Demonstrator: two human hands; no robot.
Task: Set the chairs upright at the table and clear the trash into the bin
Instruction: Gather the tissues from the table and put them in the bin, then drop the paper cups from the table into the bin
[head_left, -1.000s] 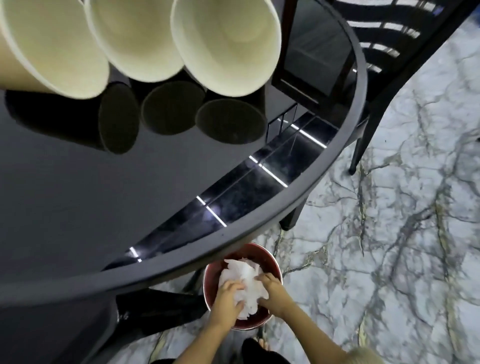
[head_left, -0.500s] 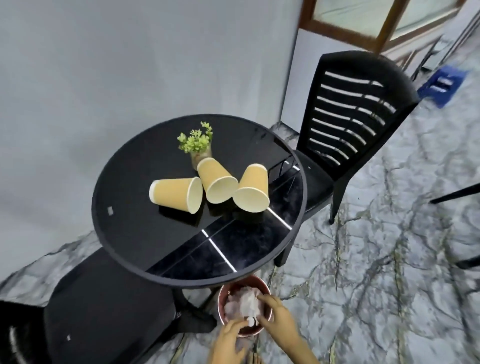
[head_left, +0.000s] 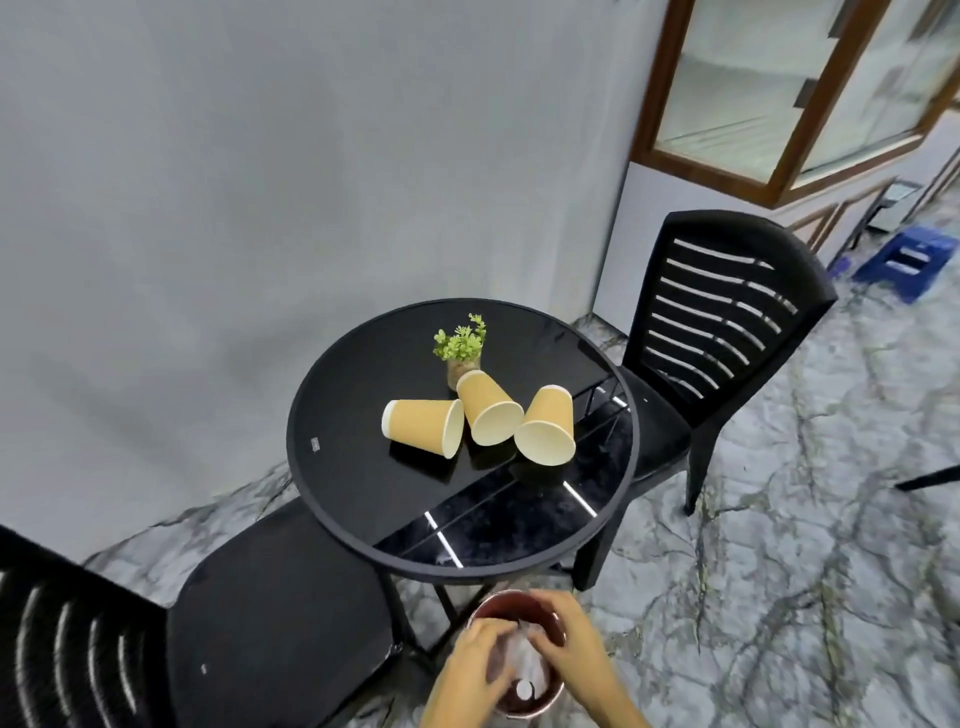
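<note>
Both of my hands hover just over a small red-brown bin (head_left: 551, 621) on the floor under the table's near edge. My left hand (head_left: 475, 673) and my right hand (head_left: 574, 657) are blurred, fingers loosely apart, with nothing seen in them. White crumpled paper (head_left: 525, 675) lies inside the bin. Three tan paper cups lie on their sides on the round black table (head_left: 332, 493): one at the left (head_left: 423, 428), one in the middle (head_left: 488, 408), one at the right (head_left: 548, 426). A black slatted chair (head_left: 727, 322) stands upright at the right, another black chair (head_left: 270, 623) at the left.
A small green plant in a pot (head_left: 461, 347) stands behind the cups. A grey wall runs behind the table. At the far right are a wood-framed glass cabinet (head_left: 779, 104), a blue step stool (head_left: 914, 260) and a dark furniture leg (head_left: 930, 478). The floor is marble.
My view rose from under the table's rim to well above it. My hands were pressing the white paper into the bin and have lifted off it.
</note>
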